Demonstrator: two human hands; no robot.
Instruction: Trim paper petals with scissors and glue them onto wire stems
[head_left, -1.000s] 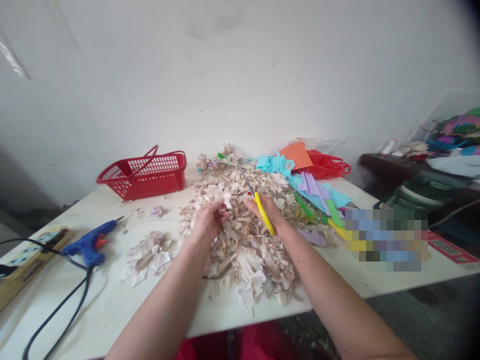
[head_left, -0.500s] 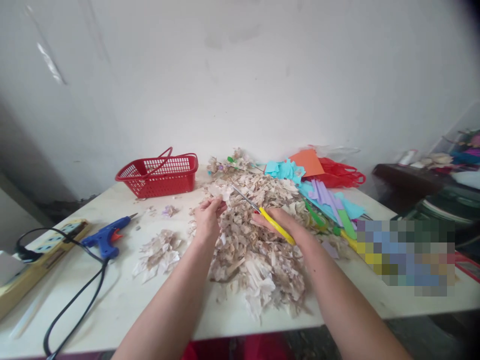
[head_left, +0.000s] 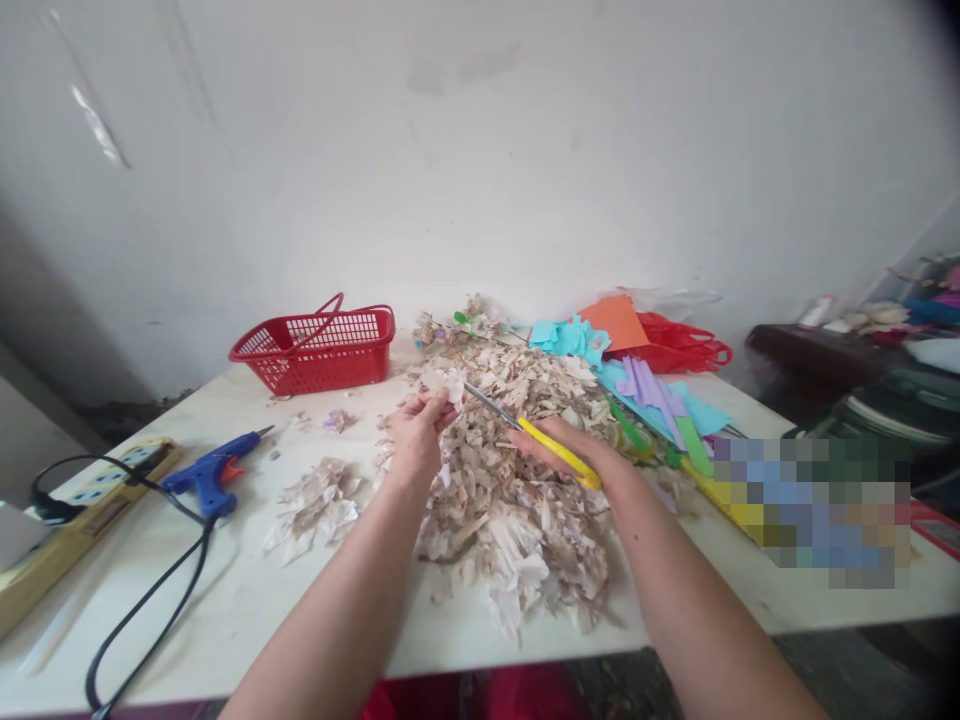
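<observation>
My left hand [head_left: 420,425] pinches a small, pale, thin scrap [head_left: 448,383] that looks like a paper or dried petal piece. In my right hand [head_left: 559,442] are scissors [head_left: 551,450] with yellow handles, their blades pointing up and left. The blade tips lie close beside the pale scrap; whether they touch it I cannot tell. Both hands hover over a big heap of crumpled, pale brown and whitish scraps [head_left: 502,500]. A smaller pile of whitish scraps [head_left: 322,505] lies left of my left forearm.
A red plastic basket [head_left: 322,350] stands at the back left. A blue glue gun [head_left: 214,472] lies near a power strip [head_left: 90,500] with a black cord. Coloured paper sheets [head_left: 652,395] and a red plastic bag [head_left: 675,343] are at the right, beside a blurred patch.
The pale scrap in my left hand now stands higher and nearer the scissor tips. The scissors' yellow handle has shifted slightly to the right.
</observation>
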